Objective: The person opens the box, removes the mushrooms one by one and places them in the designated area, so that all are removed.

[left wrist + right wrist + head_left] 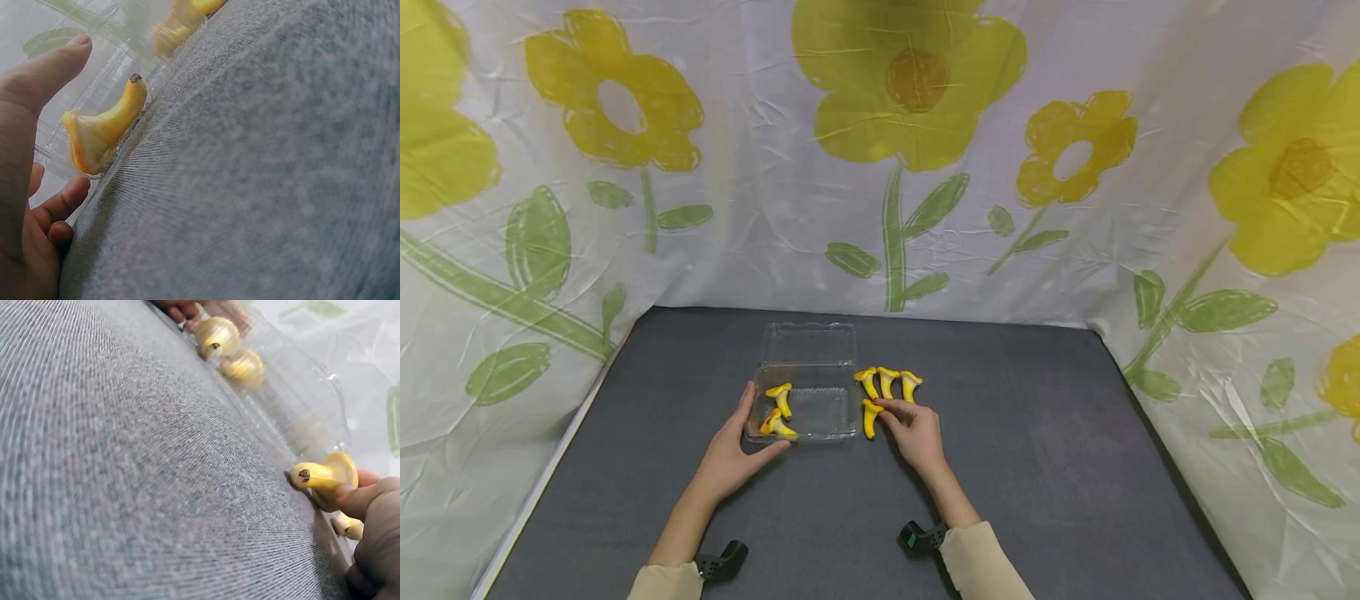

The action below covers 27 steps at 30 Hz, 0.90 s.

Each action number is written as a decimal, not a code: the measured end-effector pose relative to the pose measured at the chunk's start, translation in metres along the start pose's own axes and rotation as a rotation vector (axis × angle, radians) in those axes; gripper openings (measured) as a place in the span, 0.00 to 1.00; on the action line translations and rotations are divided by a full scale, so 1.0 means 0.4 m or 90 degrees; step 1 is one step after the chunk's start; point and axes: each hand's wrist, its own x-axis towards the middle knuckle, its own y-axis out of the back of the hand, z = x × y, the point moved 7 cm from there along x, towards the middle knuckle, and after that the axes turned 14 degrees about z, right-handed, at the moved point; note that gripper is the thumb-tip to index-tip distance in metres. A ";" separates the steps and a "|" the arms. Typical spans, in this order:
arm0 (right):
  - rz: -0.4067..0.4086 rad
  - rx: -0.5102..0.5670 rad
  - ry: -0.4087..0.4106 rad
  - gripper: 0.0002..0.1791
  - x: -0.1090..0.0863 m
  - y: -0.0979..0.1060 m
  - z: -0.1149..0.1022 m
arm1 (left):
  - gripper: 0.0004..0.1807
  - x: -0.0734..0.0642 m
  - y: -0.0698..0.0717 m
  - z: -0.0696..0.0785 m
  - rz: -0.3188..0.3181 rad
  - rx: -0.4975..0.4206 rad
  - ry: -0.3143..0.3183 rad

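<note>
A clear plastic clamshell box [825,435] stands with its lid [811,342] folded back. Two yellow chanterelle mushrooms [781,401] lie in its left half. My left hand [727,457] holds the box by its front left corner, thumb along the front and fingers at the left side. Just right of the box, my right hand [917,437] pinches another chanterelle [871,419] by its cap between thumb and fingers. In the right wrist view, this chanterelle's [319,477] stem end points away from the hand. Fingers partly hide its cap.
Three more chanterelles [887,382] lie in a row behind my right hand, beside the box. Everything sits on a dark grey cloth-covered table [1037,467]. A white curtain [737,208] printed with yellow flowers hangs around the back and sides.
</note>
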 end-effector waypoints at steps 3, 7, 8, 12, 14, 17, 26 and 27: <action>0.003 -0.010 -0.001 0.10 -0.001 0.000 0.000 | 0.66 -0.002 0.001 -0.002 -0.003 -0.002 0.004; 0.009 -0.013 0.009 0.11 -0.003 0.001 -0.003 | 0.66 -0.004 0.001 -0.004 -0.003 -0.004 0.007; 0.011 -0.012 0.011 0.11 -0.003 0.001 -0.004 | 0.66 -0.004 0.001 -0.003 -0.001 -0.004 0.005; 0.015 -0.016 0.010 0.12 -0.006 0.002 -0.002 | 0.66 -0.003 0.001 -0.002 0.005 0.008 -0.004; 0.016 -0.019 0.009 0.12 -0.007 0.001 0.001 | 0.66 -0.002 0.001 -0.001 0.006 0.011 -0.006; 0.014 -0.019 0.009 0.12 -0.007 0.001 0.004 | 0.66 -0.002 0.000 -0.001 0.003 0.007 -0.002; 0.011 -0.005 0.024 0.13 -0.010 0.007 -0.004 | 0.66 -0.002 0.000 0.001 0.001 0.004 -0.006; 0.011 -0.005 0.023 0.13 -0.010 0.007 -0.004 | 0.66 -0.002 0.000 0.000 0.002 0.003 -0.005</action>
